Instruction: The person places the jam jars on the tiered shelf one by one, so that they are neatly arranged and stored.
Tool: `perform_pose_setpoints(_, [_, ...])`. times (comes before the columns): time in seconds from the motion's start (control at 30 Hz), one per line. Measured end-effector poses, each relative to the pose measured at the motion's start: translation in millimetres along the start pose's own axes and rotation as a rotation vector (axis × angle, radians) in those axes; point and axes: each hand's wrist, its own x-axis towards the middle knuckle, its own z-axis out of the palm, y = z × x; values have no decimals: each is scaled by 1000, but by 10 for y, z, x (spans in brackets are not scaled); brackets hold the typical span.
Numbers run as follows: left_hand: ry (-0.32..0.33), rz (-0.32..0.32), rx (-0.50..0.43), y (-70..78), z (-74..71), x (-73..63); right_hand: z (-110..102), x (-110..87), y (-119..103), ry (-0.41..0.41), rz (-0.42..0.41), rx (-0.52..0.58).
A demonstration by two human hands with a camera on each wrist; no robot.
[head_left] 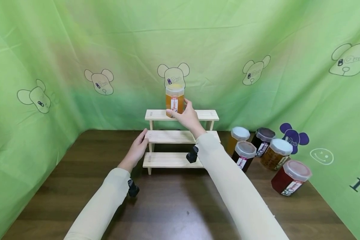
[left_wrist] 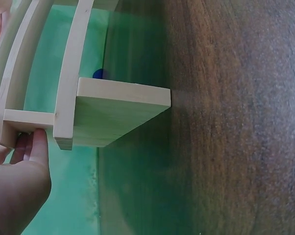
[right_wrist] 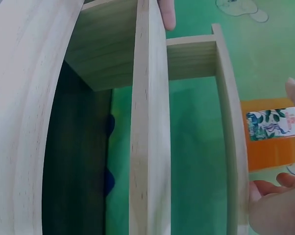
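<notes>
Orange jar (head_left: 170,100), upright at the top tier of the wooden stand (head_left: 168,136), is pinched between thumb and fingers of my right-hand grip (head_left: 187,116); my left-hand grip (head_left: 136,149) rests extended against the stand's left end. I read "IN" on the green backdrop (head_left: 333,186); the jar's red-and-white label (head_left: 174,104) is too small to read.

The dark brown wooden table (head_left: 162,210) carries a pale three-step wooden rack (head_left: 168,160), with an upright orange jar (head_left: 169,101) at its top step, and, right of the rack, five lidded jars (head_left: 271,157)
</notes>
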Motion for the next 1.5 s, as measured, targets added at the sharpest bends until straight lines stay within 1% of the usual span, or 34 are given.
perform_pose_setpoints(0.17, [-1,1,8,1,-1,-6,-78,-65,32,-33,-31,-46])
perform_pose_setpoints(0.33, [7,8,7,13,0,-7,-170,-126,25,-74,-52,-121])
perform_pose_setpoints(0.43, [13,6,11,17,3,-2,-259,-172,28,-97,-64,-163])
perform_pose_setpoints(0.63, [18,14,2,8,2,25,-486,-264,72,-110,-88,-183])
perform_pose_setpoints(0.77, [19,2,1,14,5,19,-650,-327,121,-108,-107,-226])
perform_pose_setpoints(0.93, [28,3,6,6,9,16,-853,-409,190,-85,-122,-295])
perform_pose_setpoints(1.2, [22,11,4,1,19,17,-1227,-617,310,-76,-105,-366])
perform_pose_setpoints(1.5, [27,12,19,8,13,9,-1599,-836,447,-53,-70,-410])
